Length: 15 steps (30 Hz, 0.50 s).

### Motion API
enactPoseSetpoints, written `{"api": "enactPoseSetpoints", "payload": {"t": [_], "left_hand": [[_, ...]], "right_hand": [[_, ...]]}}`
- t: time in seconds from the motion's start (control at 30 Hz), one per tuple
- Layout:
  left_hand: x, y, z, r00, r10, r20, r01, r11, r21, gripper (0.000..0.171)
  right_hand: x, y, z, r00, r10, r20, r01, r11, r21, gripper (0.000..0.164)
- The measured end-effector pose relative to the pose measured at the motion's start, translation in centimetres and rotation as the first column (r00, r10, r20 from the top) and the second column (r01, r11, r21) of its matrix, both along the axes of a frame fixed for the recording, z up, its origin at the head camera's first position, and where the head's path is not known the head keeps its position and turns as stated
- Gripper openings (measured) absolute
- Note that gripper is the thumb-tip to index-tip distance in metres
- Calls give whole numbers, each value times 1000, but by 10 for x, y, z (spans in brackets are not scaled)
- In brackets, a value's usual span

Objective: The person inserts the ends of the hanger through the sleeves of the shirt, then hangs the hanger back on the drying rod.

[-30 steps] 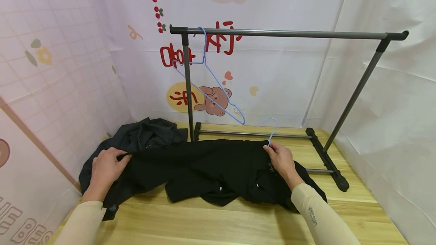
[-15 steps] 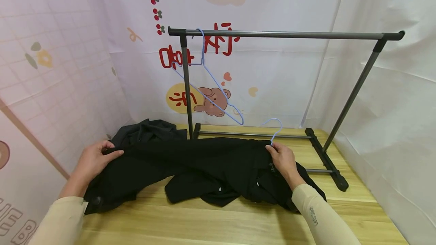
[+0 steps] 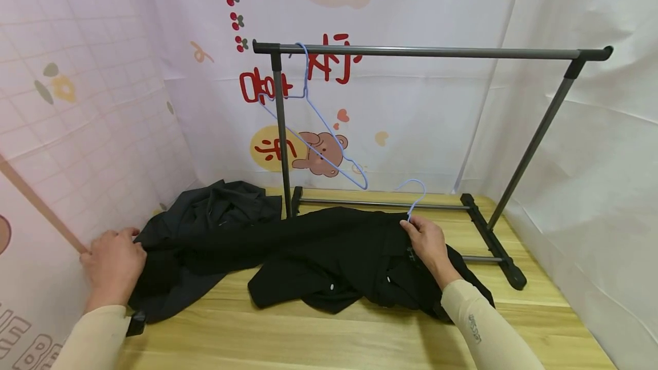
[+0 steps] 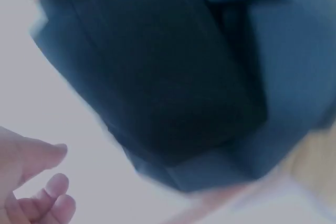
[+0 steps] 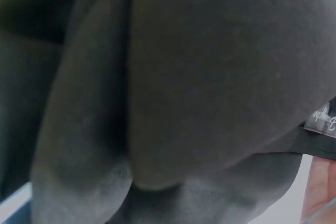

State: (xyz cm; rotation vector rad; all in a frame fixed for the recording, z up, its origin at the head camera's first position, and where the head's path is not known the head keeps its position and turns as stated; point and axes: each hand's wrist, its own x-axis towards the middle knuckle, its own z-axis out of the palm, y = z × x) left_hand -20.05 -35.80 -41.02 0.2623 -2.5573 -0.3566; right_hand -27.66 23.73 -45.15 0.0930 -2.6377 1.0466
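Note:
A black long-sleeved garment (image 3: 329, 261) lies across the table, a pale blue hanger hook (image 3: 418, 190) standing up from its neck. My right hand (image 3: 426, 241) pinches the garment at the base of that hook; in the right wrist view its dark cloth (image 5: 220, 77) fills most of the picture beside a neck label (image 5: 321, 119). One sleeve stretches left over a dark grey garment (image 3: 205, 207). Beyond the sleeve's end is my left hand (image 3: 114, 267). Its thumb and fingers (image 4: 58, 184) stand apart in the left wrist view, with a gap to the blurred dark cloth (image 4: 157, 77).
A grey metal clothes rack (image 3: 437, 52) stands behind the garments, its black foot (image 3: 493, 241) on the right. From the rail's left end hangs a bare blue hanger (image 3: 329, 150). Printed white cloth walls (image 3: 77, 130) enclose the wooden table (image 3: 288, 341).
My left hand first holds the sleeve and draws it left, then lets go and sits lower and farther left. The sleeve has dropped onto the dark grey garment. My right hand stays nearly still.

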Motion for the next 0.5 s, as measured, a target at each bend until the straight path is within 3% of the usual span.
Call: {"api": "enactPoseSetpoints", "payload": {"t": [0.13,0.23,0.37,0.5], "left_hand": [[-14,32,-10,996,-71,-45,72,997,8,25],[-29,68,-16,980,-159,-122,158,987,-12,24],[-48,126,-20,929,-329,-167,326,944,-48,23],[-65,188,-19,860,-504,-79,504,863,-27,34]], "right_hand": [[1,-4,-1,1000,20,-9,-20,1000,-10,31],[2,-9,-1,999,34,-24,-35,999,-14,30],[5,-16,1,994,76,-73,-76,997,4,27],[6,-27,3,981,126,-151,-122,992,35,19]]}}
